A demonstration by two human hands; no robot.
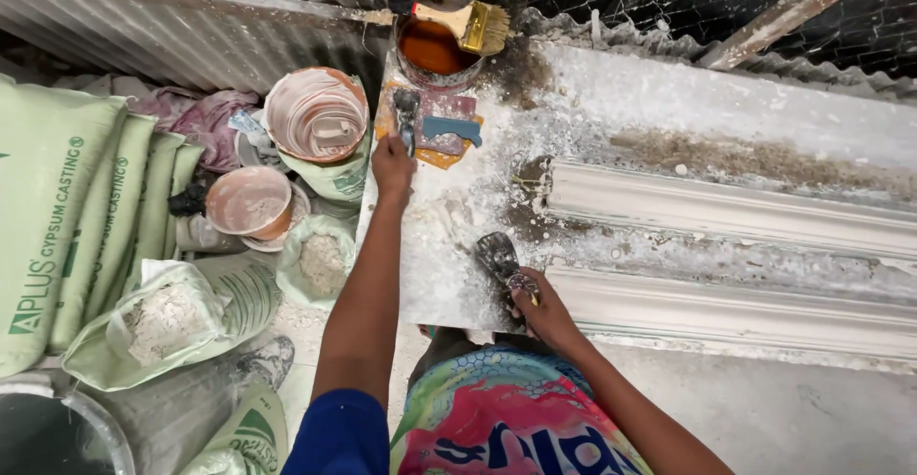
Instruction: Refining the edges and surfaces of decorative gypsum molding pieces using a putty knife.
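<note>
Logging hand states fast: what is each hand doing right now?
Left hand: closed on the handle of a small scraper on the table.
Right hand: closed on a putty knife.

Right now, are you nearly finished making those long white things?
Two long white mouldings already lie shaped on the powdery table. The right hand holds a scraper near their end; the left hand reaches a second tool. Crumbs and dark patches remain.

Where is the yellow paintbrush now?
The yellow paintbrush lies across the rim of the paint can, top centre, beyond the left hand.
</note>
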